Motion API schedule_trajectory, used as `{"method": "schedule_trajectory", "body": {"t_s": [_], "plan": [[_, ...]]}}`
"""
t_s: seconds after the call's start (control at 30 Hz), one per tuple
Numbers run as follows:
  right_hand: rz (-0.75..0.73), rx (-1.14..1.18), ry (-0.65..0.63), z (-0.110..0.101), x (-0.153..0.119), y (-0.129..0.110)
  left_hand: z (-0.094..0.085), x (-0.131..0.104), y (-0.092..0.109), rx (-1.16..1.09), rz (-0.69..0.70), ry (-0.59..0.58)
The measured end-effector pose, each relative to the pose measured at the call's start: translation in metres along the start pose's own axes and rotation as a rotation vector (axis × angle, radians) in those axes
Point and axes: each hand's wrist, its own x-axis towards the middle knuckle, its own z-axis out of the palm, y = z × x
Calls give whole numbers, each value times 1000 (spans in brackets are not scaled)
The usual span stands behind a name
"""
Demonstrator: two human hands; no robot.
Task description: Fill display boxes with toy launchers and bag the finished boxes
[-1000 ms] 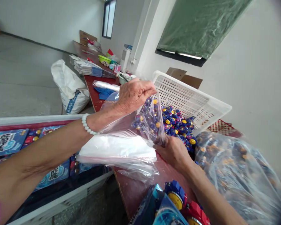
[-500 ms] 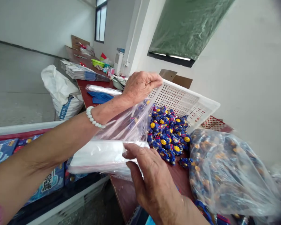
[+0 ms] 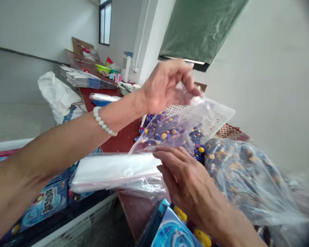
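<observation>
My left hand point(image 3: 171, 82) is raised at the middle of the view, slightly blurred, its fingers curled closed on the top edge of a clear plastic bag point(image 3: 167, 128). Through the hanging bag I see small blue-and-yellow toys. My right hand point(image 3: 187, 175) is lower down, palm down, its fingers stretched out and the thumb apart, by the bag's lower edge. Its fingertips are at the right end of a stack of clear plastic bags point(image 3: 115, 171) lying near the table edge. Whether they touch the hanging bag I cannot tell.
Behind the bag tilts a white perforated basket point(image 3: 218, 115). A large clear sack of toys point(image 3: 242, 175) bulges at right. Blue printed boxes point(image 3: 173, 228) stand below my right hand; more packs point(image 3: 51, 202) fill a crate at lower left. A white woven sack point(image 3: 58, 94) stands beyond the table.
My left hand has moved up and right, drawing the clear bag across in front of the toys. My right hand has shifted slightly right. The view has turned a little, revealing the blue box below.
</observation>
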Motion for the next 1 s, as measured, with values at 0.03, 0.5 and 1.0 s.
{"method": "schedule_trajectory", "body": {"t_s": [0.03,0.5,1.0], "plan": [[41,13,48,-5,-4,-1,-2,-5,-13,16,-11,9],[387,5,40,-62,-19,75,38,-41,-88,686,130,90],[215,-126,178,-79,-90,47,-4,-17,-115,609,-96,357]]}}
